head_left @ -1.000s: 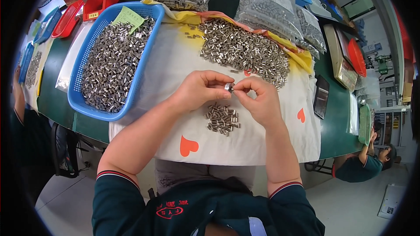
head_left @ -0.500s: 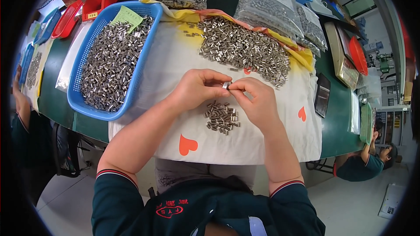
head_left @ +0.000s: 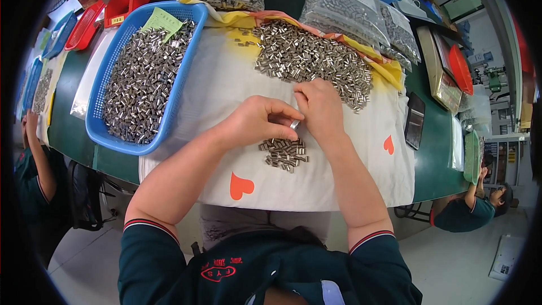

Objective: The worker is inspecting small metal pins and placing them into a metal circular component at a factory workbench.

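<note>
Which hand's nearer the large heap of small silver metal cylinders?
Right. The right hand is at the heap's near edge; the left hand is farther off, closer to the person, with white fabric cloth between.

Looking along a curving green worktop [head_left: 437, 178], catching pale floor [head_left: 446, 260] below, passing a dark chair [head_left: 86, 225] leftward, glimpsing grey shelving [head_left: 499, 161] far right.
</note>
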`<state>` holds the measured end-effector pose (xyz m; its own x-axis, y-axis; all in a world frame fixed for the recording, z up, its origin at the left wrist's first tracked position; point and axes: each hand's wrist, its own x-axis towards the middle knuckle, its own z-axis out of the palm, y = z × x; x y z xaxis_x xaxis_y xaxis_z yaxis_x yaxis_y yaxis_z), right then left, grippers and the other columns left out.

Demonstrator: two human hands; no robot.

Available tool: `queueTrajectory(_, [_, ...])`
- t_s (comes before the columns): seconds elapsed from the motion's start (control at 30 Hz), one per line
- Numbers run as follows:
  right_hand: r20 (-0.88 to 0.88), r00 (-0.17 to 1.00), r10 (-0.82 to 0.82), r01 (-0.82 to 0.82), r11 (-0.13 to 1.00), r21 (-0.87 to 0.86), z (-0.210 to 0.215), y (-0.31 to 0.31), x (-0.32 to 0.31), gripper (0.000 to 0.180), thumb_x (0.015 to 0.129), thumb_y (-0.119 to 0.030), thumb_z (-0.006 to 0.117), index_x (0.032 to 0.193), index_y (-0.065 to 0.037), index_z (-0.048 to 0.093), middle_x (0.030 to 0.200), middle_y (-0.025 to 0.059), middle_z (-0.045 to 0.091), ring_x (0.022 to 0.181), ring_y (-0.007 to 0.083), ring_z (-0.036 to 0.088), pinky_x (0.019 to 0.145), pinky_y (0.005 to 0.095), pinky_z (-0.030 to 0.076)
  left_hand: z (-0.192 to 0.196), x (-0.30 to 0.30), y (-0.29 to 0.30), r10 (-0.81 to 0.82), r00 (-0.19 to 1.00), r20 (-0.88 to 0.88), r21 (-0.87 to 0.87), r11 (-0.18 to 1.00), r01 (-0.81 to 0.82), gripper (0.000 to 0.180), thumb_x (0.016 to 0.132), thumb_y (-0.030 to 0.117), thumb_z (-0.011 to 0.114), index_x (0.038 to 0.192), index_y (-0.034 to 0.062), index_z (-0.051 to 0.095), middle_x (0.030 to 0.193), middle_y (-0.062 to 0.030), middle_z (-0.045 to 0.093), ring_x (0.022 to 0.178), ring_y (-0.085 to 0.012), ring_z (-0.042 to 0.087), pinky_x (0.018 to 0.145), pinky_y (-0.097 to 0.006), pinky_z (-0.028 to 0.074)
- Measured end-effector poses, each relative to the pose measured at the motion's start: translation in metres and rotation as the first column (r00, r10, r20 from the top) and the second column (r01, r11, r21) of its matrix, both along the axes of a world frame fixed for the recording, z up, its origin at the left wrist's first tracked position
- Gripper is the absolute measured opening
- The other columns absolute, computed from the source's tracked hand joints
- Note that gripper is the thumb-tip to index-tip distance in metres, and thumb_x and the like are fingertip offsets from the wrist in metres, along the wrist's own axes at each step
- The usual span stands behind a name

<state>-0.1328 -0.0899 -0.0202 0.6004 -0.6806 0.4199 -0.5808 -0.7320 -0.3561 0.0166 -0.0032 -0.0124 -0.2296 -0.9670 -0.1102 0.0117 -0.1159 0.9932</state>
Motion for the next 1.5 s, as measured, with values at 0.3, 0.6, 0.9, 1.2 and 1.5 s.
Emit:
queueTrajectory(0.3, [0.388, 0.921, -0.044, -0.264, 0.662, 0.701, 0.032, 0.019, -0.027, 0.008, 0.074, -0.003, 0.06, 0.082, -0.002, 0.061, 0.078, 0.003, 0.06, 0.071, 0.0105, 0.054, 0.066, 0.0237, 0.043, -0.002, 0.004, -0.005, 0.148, 0.952, -0.267, 0.085, 0.988, -0.13, 0.031, 0.074, 0.002, 0.066, 0.103, -0.0015, 0.057, 0.082, -0.001, 0.059, 0.074, -0.0055, 0.055, 0.065, -0.019, 0.046])
queueTrajectory(0.6, [0.238, 0.969, 0.073, -0.153, 0.929, 0.337, 0.043, 0.037, -0.015, 0.01, 0.069, -0.001, 0.061, 0.078, -0.002, 0.059, 0.073, 0.0058, 0.059, 0.068, 0.0172, 0.057, 0.06, 0.028, 0.045, -0.003, 0.004, -0.004, 0.15, 0.957, -0.248, 0.077, 0.988, -0.135, 0.031, 0.074, 0.003, 0.067, 0.103, -0.0015, 0.058, 0.079, -0.0003, 0.059, 0.071, -0.0047, 0.054, 0.064, -0.019, 0.045])
queueTrajectory(0.9, [0.284, 0.955, 0.084, -0.213, 0.862, 0.46, 0.041, 0.031, -0.019, 0.01, 0.068, 0.0, 0.064, 0.074, -0.002, 0.057, 0.067, 0.001, 0.056, 0.063, 0.011, 0.054, 0.056, 0.024, 0.042, 0.002, 0.004, -0.002, 0.183, 0.979, -0.094, 0.084, 0.981, -0.175, 0.031, 0.072, 0.001, 0.067, 0.102, -0.0012, 0.059, 0.083, -0.002, 0.062, 0.074, -0.006, 0.057, 0.065, -0.019, 0.046])
queueTrajectory(1.2, [0.292, 0.956, -0.04, -0.202, 0.635, 0.746, 0.026, -0.001, -0.028, 0.013, 0.069, -0.006, 0.066, 0.08, -0.004, 0.059, 0.07, -0.0011, 0.054, 0.063, 0.0068, 0.049, 0.057, 0.0215, 0.041, 0.0, -0.003, -0.001, -0.006, 0.999, 0.043, 0.003, 1.0, 0.006, 0.033, 0.068, 0.01, 0.074, 0.097, 0.001, 0.062, 0.08, 0.0004, 0.061, 0.072, -0.0047, 0.054, 0.066, -0.02, 0.046])
queueTrajectory(1.5, [-0.09, 0.995, -0.046, 0.052, 0.996, 0.072, 0.004, 0.002, -0.011, 0.01, 0.071, -0.008, 0.059, 0.08, -0.008, 0.063, 0.079, 0.0076, 0.057, 0.08, 0.0253, 0.052, 0.072, 0.0353, 0.043, -0.005, 0.003, -0.004, 0.066, 0.983, -0.171, 0.052, 0.997, -0.057, 0.03, 0.074, 0.006, 0.068, 0.102, 0.0008, 0.059, 0.082, 0.0002, 0.059, 0.073, -0.0043, 0.053, 0.065, -0.019, 0.046])
